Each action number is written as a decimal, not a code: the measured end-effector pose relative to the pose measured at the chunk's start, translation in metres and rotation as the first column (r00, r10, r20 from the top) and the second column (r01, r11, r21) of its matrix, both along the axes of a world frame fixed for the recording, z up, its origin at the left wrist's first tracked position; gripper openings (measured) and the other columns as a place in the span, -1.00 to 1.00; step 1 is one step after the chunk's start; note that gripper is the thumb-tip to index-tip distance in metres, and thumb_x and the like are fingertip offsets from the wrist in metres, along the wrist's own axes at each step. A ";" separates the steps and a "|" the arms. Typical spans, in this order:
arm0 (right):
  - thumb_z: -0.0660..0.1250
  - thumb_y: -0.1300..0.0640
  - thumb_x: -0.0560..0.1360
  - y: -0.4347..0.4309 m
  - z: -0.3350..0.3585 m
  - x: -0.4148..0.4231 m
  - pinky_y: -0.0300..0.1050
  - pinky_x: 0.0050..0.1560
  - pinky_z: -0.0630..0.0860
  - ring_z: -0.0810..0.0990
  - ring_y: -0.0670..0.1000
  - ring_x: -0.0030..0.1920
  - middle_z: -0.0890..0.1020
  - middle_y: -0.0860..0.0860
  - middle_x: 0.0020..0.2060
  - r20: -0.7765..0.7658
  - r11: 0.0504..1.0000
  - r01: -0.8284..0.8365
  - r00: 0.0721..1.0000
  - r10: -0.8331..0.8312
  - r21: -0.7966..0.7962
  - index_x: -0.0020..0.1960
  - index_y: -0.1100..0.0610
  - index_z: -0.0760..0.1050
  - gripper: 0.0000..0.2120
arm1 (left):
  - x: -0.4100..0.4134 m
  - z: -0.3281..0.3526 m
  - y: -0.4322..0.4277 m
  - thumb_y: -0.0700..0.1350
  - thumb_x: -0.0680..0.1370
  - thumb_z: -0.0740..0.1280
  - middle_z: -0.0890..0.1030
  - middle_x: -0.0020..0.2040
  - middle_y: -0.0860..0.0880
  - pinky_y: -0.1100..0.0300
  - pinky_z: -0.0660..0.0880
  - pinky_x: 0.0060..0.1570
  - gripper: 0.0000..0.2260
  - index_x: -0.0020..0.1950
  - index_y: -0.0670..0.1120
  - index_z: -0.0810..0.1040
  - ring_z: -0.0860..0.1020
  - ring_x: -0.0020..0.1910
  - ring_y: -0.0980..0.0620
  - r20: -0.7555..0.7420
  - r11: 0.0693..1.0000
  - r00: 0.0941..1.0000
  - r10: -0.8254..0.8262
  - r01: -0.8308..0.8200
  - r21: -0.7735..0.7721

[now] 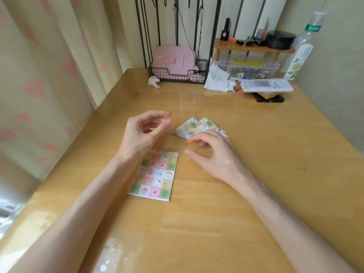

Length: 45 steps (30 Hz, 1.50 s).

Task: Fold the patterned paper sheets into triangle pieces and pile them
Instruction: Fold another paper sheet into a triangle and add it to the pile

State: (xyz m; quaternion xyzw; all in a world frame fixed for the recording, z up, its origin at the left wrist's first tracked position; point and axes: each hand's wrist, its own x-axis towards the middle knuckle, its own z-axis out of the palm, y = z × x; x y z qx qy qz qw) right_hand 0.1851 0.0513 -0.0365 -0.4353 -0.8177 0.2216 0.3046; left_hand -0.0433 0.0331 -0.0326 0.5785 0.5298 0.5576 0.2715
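A flat stack of patterned paper sheets [157,178] with pastel squares lies on the wooden table [197,223], partly under my left wrist. Folded triangle pieces [194,127] of the same paper sit in a small pile just beyond my right hand. My left hand [143,134] hovers above the table left of the pile, fingers curled and apart, holding nothing. My right hand [214,156] rests palm down near the pile, fingers loosely spread and empty, its knuckles hiding the pile's near edge.
At the back stand a black wire basket [177,73] with a pink case, crumpled tissue [218,79], a clear plastic box [250,68] under a small wooden shelf, a white remote [266,85] and a tall bottle [301,52]. A curtain [49,85] hangs along the left edge.
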 end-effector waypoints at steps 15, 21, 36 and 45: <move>0.34 -0.37 0.45 -0.045 -0.024 -0.043 0.09 0.19 0.43 0.42 0.06 0.33 0.60 -0.08 0.25 0.341 0.970 -0.107 0.940 0.028 0.216 0.17 0.01 0.68 -0.47 | -0.002 0.002 0.001 -0.02 0.57 0.48 0.72 -0.04 0.00 -0.07 0.63 0.12 -0.85 0.13 0.02 0.71 0.68 -0.08 0.03 0.017 1.000 1.000 -0.016 0.016 -0.008; 0.46 -0.21 0.47 -0.050 -0.026 -0.041 0.09 0.20 0.47 0.47 0.05 0.23 0.63 -0.04 0.17 0.188 0.985 -0.065 0.981 0.035 0.158 0.17 -0.07 0.70 -0.64 | -0.001 0.002 0.001 -0.05 0.58 0.47 0.71 -0.07 0.06 0.09 0.61 0.05 -0.86 0.13 0.00 0.71 0.67 -0.11 0.07 -0.008 0.999 1.000 -0.023 0.023 -0.043; 0.56 -0.01 0.46 -0.024 -0.001 0.009 -0.45 -0.20 0.38 0.57 -0.24 -0.28 0.65 -0.28 -0.27 -0.259 0.981 0.090 0.957 -0.133 -0.170 0.24 -0.16 0.66 -0.64 | 0.009 0.006 -0.006 0.03 0.53 0.52 0.76 -0.01 -0.03 0.01 0.65 0.09 -0.80 0.10 -0.01 0.74 0.72 0.04 -0.09 -0.009 0.901 0.961 -0.275 0.255 -0.350; 0.59 0.15 0.43 -0.023 0.013 0.054 -0.20 -0.07 0.52 0.65 -0.19 -0.15 0.74 -0.22 -0.15 -0.477 0.985 0.170 0.863 -0.169 -0.041 -0.06 -0.08 0.72 -0.84 | 0.045 0.012 -0.020 -0.16 0.44 0.58 0.75 -0.05 0.02 -0.05 0.59 0.06 -0.88 -0.07 0.00 0.75 0.70 -0.02 -0.01 -0.080 0.952 0.950 -0.301 0.304 0.032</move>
